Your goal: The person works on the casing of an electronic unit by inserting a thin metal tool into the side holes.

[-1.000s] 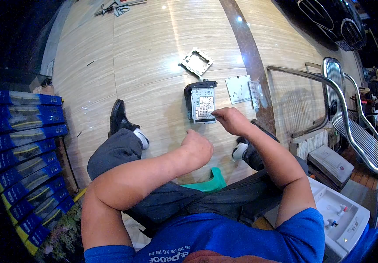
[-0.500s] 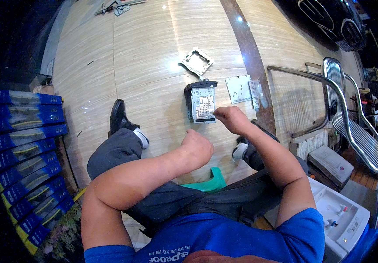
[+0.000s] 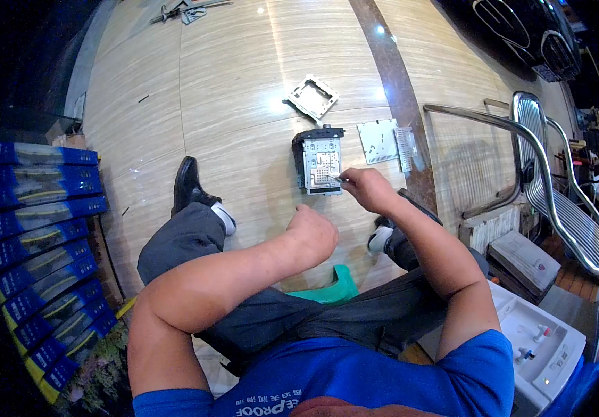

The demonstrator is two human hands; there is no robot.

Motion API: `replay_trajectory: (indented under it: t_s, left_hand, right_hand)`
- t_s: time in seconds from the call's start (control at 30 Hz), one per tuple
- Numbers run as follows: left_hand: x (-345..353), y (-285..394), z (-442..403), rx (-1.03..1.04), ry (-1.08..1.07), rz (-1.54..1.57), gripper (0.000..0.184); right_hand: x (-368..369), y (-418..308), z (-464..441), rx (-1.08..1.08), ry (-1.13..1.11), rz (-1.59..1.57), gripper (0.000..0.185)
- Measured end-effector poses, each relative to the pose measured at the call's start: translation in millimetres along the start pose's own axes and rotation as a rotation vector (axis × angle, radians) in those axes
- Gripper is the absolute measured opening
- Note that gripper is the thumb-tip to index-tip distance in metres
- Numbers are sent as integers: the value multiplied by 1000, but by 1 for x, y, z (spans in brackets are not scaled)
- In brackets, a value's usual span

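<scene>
Boxy metal unit (image 3: 324,165), 1: on the floor (image 3: 244,104). Right hand (image 3: 370,192), 1: grip pinched on a small slim piece (image 3: 336,178), over the unit's near right part. Left hand (image 3: 313,238), 1: curled, nearer the body; grip state cannot be told. Pale frame (image 3: 305,105), 1: beyond.

Glossy tiled floor (image 3: 244,90); shiny metal chair (image 3: 530,132); matt-looking grey trousers (image 3: 181,243).

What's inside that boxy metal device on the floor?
The boxy metal device shows a patterned, perforated plate on its upward-facing side, with the tip of a thin tool over it by the right hand. The inside is covered, so its contents can't be seen.
</scene>
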State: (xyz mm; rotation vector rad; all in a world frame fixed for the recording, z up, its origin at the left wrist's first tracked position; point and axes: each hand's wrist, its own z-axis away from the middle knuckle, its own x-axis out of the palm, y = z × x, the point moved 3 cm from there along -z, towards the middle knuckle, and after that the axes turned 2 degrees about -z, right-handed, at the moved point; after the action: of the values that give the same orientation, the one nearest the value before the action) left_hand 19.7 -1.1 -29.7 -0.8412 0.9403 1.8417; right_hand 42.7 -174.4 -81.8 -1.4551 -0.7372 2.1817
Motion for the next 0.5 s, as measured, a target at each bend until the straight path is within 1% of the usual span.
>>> replay_trajectory:
  t_s: [0.03,0.17,0.23,0.47,0.5]
  left_hand:
    - [-1,0,0,3,-12,8,15]
    - [1,0,0,-7,-6,-6,15]
    - [0,0,0,-3,-17,0,15]
    - [-4,1,1,-2,-13,2,16]
    - [-9,1,1,-21,-91,47,21]
  right_hand:
    - [-1,-1,0,35,-28,19,21]
    - [0,1,1,34,-8,4,20]
    - [2,4,0,-3,22,-32,19]
    - [5,4,0,-49,2,-34,20]
    - [6,5,0,-58,5,-41,20]
